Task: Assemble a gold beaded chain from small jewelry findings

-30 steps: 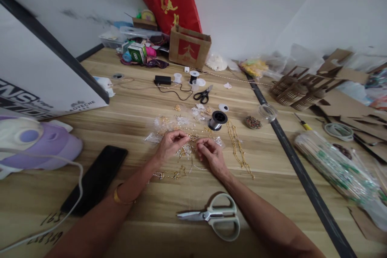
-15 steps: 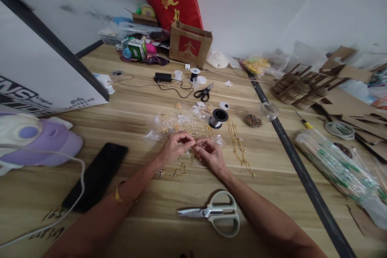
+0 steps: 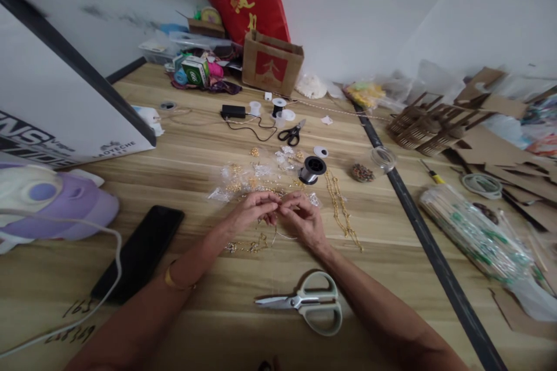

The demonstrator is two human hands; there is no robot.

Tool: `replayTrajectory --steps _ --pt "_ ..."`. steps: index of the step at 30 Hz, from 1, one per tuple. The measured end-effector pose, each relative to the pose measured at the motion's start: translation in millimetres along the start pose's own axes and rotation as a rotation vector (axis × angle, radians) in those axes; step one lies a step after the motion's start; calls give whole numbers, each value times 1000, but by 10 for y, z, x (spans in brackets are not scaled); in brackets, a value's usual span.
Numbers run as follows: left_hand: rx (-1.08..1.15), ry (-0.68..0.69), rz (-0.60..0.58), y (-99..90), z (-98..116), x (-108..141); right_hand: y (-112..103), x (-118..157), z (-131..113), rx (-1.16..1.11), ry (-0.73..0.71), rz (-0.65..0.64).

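My left hand [image 3: 253, 210] and my right hand [image 3: 303, 217] meet at the fingertips over the middle of the table, both closed in a pinch. A thin pale wire [image 3: 285, 236] curves out below the fingers, seemingly from my right hand. Whatever else is between the fingertips is too small to make out. Just beyond the hands lie small gold beads and findings [image 3: 235, 187] on clear plastic bags. A gold chain with small ornaments [image 3: 246, 246] rests below my left hand; longer gold chains [image 3: 339, 208] lie right of my right hand. Grey-handled scissors [image 3: 304, 303] lie between my forearms.
Behind the beads stand a wire spool [image 3: 312, 170] and black scissors [image 3: 292, 134]. A dark phone [image 3: 139, 255] and purple-white device [image 3: 61, 200] are at left. A bead pile [image 3: 362, 173], clear-wrapped sticks [image 3: 476, 232] and small wooden baskets [image 3: 420, 127] are at right.
My left fingers have shifted slightly, with the lower ones now showing beneath the pinch. The fingertips stay together. The view has moved a little.
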State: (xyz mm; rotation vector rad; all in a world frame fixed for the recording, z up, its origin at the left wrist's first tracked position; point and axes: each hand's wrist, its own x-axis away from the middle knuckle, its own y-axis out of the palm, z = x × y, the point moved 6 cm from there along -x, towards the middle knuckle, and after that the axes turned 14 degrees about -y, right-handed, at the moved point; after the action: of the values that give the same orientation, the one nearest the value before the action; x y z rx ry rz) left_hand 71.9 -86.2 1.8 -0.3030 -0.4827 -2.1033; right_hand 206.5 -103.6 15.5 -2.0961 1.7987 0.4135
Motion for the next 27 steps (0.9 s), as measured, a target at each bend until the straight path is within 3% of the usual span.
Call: replayTrajectory --steps 4,10,17,21,27 --pt "17 -11 -80 36 -33 4 30 15 44 -74 79 -26" --pt "-69 0 -82 35 -30 -8 54 0 58 -171 170 -55" --pt "-124 3 -53 -35 -54 -38 -54 -84 -86 62 153 -113" --pt "-145 -20 -16 -81 -55 -42 -113 -167 -199 257 78 -240" --pt "-189 -4 -21 -97 -4 -18 -161 -129 -373 641 -83 -702"
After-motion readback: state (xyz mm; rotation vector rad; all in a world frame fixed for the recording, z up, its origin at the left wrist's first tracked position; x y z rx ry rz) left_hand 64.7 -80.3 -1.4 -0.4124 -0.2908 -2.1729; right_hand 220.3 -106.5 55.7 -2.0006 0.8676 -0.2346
